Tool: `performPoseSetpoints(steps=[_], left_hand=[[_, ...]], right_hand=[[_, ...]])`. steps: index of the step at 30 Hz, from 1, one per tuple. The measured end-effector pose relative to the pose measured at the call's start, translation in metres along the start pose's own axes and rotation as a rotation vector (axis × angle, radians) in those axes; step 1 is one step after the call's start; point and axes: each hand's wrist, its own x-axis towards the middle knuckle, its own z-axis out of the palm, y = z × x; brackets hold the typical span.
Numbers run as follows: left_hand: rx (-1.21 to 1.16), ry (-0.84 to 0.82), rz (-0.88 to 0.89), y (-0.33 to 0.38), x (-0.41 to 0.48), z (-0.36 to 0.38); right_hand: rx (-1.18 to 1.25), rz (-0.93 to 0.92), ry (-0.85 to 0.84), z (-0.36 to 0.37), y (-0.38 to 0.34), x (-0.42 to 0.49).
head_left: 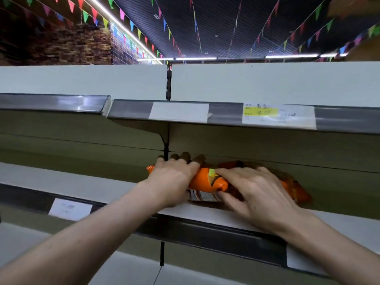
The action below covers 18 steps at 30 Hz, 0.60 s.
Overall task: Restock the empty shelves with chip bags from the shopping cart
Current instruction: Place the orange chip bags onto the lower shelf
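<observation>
Orange chip bag (207,179) lies on the white shelf (115,190) beneath both hands: left hand (172,177) curls its fingers over the bag's far edge, right hand (253,192) rests on top with fingers spread.

Frame centre: orange foil chip bag (207,181) lies on the white metal middle shelf (82,186), close to the back panel. Left grip (174,177) wraps its left end; right grip (257,194) lies over its right part. Grey-edged upper shelf (339,120) sits overhead, with a yellow-and-white paper price tag (277,116) at upper right. White paper label (70,208) sits on the middle shelf's front edge, lower left.
</observation>
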Motion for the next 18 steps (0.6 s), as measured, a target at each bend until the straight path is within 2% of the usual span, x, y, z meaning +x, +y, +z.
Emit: performPoseSetpoints(steps=[2, 5, 7, 10, 12, 15, 18], left_hand=[[-0.043, 0.077, 0.028, -0.007, -0.006, 0.001], [-0.316, 0.171, -0.014, -0.019, -0.003, 0.005], [-0.401, 0.166, -0.041, -0.024, -0.001, 0.008], [-0.381, 0.161, -0.227, -0.034, 0.001, 0.011], [-0.464, 0.093, -0.370, -0.037, -0.001, 0.011], [-0.945, -0.187, -0.501, -0.028, -0.010, 0.008], [-1.108, -0.220, -0.541, -0.023, -0.009, 0.011]], right_hand=[[0.054, 0.010, -0.014, 0.001, -0.010, -0.004], [0.147, 0.038, -0.208, 0.001, -0.028, 0.005], [0.128, 0.059, -0.290, 0.005, -0.033, 0.014], [0.019, 0.058, -0.287, 0.005, -0.039, 0.020], [-0.015, 0.077, -0.272, 0.002, -0.043, 0.021], [-0.036, 0.067, -0.233, 0.008, -0.054, 0.023], [0.028, 0.085, -0.211, 0.015, -0.065, 0.024]])
